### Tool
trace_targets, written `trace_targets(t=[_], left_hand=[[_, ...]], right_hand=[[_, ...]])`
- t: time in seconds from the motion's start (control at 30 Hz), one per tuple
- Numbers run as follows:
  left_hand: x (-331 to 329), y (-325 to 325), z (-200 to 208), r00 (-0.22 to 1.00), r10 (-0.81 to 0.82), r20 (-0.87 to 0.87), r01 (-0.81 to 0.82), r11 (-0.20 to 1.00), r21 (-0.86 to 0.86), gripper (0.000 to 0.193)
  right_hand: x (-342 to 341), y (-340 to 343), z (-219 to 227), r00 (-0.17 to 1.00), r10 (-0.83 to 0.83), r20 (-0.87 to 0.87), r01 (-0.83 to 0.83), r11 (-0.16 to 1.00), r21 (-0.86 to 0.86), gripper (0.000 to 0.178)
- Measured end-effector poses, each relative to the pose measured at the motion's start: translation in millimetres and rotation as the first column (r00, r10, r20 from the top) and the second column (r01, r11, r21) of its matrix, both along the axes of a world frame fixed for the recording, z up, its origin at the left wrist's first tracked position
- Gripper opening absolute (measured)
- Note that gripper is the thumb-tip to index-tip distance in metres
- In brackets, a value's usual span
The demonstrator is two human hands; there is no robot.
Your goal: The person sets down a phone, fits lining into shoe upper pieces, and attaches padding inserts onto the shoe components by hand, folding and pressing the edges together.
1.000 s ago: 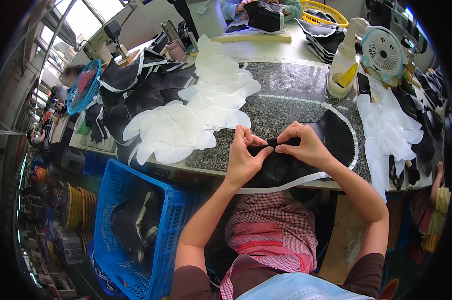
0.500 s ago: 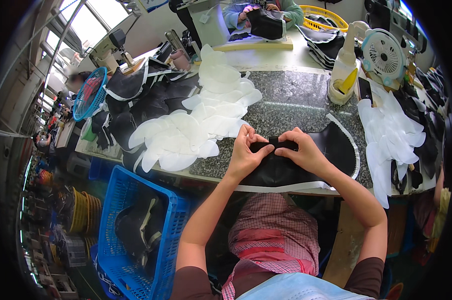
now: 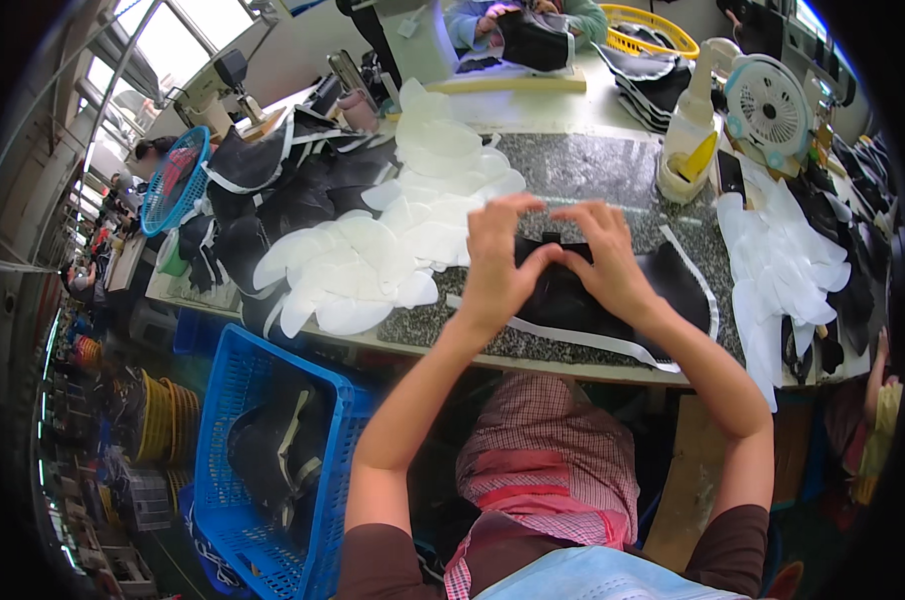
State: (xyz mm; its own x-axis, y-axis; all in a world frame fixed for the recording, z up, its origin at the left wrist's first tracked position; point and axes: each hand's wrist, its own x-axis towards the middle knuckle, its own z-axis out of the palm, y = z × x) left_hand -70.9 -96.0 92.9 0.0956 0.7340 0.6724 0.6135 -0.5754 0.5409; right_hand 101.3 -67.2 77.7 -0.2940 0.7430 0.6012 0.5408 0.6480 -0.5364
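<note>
Black fabric piece point(image 3: 573, 295) under left hand point(image 3: 498, 265) and right hand point(image 3: 608, 265)

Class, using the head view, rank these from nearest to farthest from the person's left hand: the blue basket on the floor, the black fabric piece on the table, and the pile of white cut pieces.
1. Black fabric piece: under the left hand, touching it.
2. Pile of white cut pieces: on the table, just left of the hand.
3. Blue basket: lower left, on the floor below the table edge.
</note>
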Motion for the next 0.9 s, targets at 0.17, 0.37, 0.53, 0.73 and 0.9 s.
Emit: trace_targets(t=[0.17, 0.37, 0.53, 0.73, 0.9], left_hand=[[-26.5, -52.6, 86.7, 0.817, -0.38, 0.434, 0.367, 0.923, 0.119, 0.016], [-39.0, -80.3, 109.6, 0.883, -0.429, 0.191, 0.35, 0.873, 0.341, 0.048], [-38.8, -81.6, 109.6, 0.834, -0.507, 0.217, 0.405, 0.831, 0.382, 0.047], [-41.6, -66.9, 138.3, 0.795, -0.598, 0.102, 0.474, 0.717, 0.511, 0.047], [-55.5, -50.3, 182.3, 0.764, -0.642, -0.061, 0.539, 0.584, 0.607, 0.047]], right_hand=[[18.2, -48.0, 93.8, 0.799, 0.453, -0.396, -0.482, 0.876, 0.03, 0.014], [24.2, -85.3, 130.6, 0.579, 0.655, -0.486, -0.624, 0.739, 0.253, 0.009], [38.9, -110.1, 145.5, 0.644, 0.643, -0.414, -0.577, 0.764, 0.288, 0.009], [52.9, -121.6, 170.3, 0.676, 0.683, -0.277, -0.52, 0.708, 0.478, 0.009], [54.0, -123.6, 193.2, 0.691, 0.707, -0.151, -0.46, 0.591, 0.663, 0.011]])
